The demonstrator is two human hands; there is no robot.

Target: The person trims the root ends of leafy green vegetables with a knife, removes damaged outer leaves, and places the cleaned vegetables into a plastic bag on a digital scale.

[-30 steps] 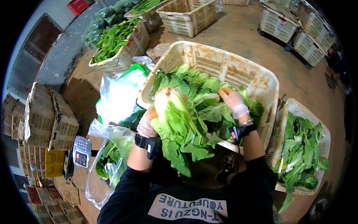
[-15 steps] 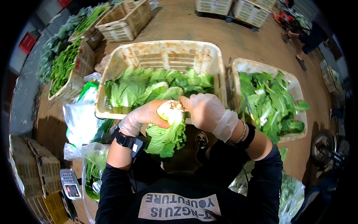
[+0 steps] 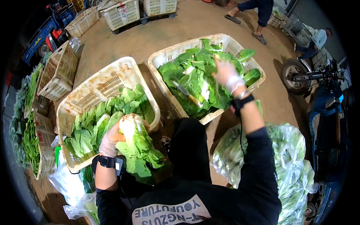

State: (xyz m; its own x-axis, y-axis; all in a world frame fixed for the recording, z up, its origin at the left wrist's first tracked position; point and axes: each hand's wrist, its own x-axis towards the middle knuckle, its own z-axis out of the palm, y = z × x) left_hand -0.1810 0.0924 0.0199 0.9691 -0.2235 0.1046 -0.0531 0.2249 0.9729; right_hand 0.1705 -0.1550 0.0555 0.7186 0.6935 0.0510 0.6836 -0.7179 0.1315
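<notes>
Two large plastic crates of leafy greens are seen close by, a left crate [image 3: 108, 84] and a right crate [image 3: 176, 52]. One knife [image 3: 188, 95] is counted, lying in the right crate. One clear bag of greens [image 3: 288, 157] is seen, and three empty crates [image 3: 122, 13] farther off.

Even overhead light is falling on the middle of the scene, with the fisheye rim going dark.

Bright, flat light is lighting the dirt floor [image 3: 180, 33] and the two cream crates [image 3: 112, 80], while soft shadows are pooling under the person's head and between the crates. The clear plastic bag [image 3: 288, 157] is catching mild glare, and so is the pale lettuce head [image 3: 137, 140] in the left hand [image 3: 110, 140]. The raised right hand [image 3: 227, 73] is smearing slightly with motion blur. Straight crate edges are bowing toward the rim, and the motorbike [image 3: 318, 82] and far corners are sinking into black vignette and losing sharpness.
</notes>
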